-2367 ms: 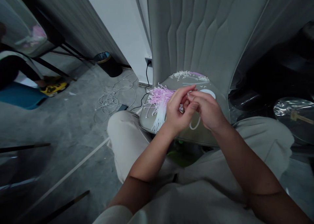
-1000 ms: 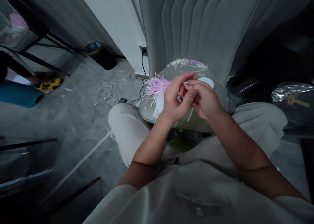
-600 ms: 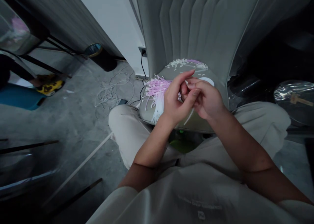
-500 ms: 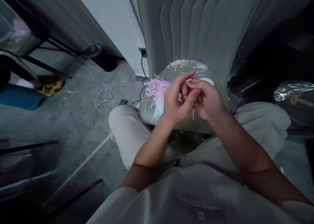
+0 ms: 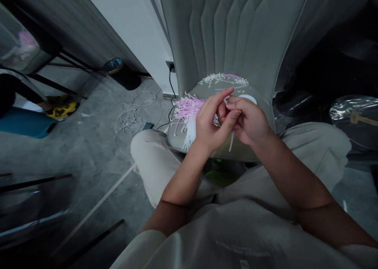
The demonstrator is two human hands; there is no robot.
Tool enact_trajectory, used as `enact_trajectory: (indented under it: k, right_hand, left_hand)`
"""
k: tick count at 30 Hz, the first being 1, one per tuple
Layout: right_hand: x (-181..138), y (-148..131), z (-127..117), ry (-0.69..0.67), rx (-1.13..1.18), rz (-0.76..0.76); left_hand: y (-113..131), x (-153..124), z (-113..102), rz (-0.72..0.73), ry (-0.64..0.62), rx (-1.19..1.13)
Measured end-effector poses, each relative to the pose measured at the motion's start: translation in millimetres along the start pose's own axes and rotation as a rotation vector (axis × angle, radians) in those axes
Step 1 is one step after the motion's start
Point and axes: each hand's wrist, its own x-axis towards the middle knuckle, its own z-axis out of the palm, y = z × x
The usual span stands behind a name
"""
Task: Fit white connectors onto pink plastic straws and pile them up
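Observation:
My left hand (image 5: 211,121) and my right hand (image 5: 249,117) meet above the grey chair seat, fingers closed together. Between them is a thin white stem (image 5: 231,142); its lower end hangs below the fingers and a bent white end shows at the top. Its middle is hidden by the fingers. Beside my left hand lies a bundle of pink and white stems (image 5: 190,107) with short bent ends. Behind the hands, small white pieces (image 5: 212,79) are heaped at the back of the seat. A white round item (image 5: 250,98) is partly covered by my right hand.
The chair back (image 5: 233,29) rises in front of me. To the left are a black bin (image 5: 124,74), a coiled cable (image 5: 132,115) on the floor and another person's yellow shoe (image 5: 62,111) beside a blue-green object (image 5: 26,119). Clear plastic (image 5: 357,117) lies at right.
The white stem's lower end has tilted left and more of it shows below the fingers. Both hands stay together in nearly the same place. The view has shifted slightly.

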Motion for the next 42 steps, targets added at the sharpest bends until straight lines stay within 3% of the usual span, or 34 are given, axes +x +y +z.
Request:
enact_trajectory:
  k: [13, 26, 42]
  right_hand:
    - [-6.9, 6.6, 0.9, 0.045, -0.062, -0.049]
    - [-7.2, 6.3, -1.5, -0.038, -0.083, -0.101]
    - [-7.0, 3.2, -0.3, -0.051, -0.102, -0.034]
  left_hand:
    - [0.5, -2.1, -1.1, 0.058, 0.007, 0.009]
    - [-3.3, -5.5, 2.0, 0.032, -0.010, 0.009]
    - [-2.0, -6.9, 0.5, 0.073, 0.018, 0.056]
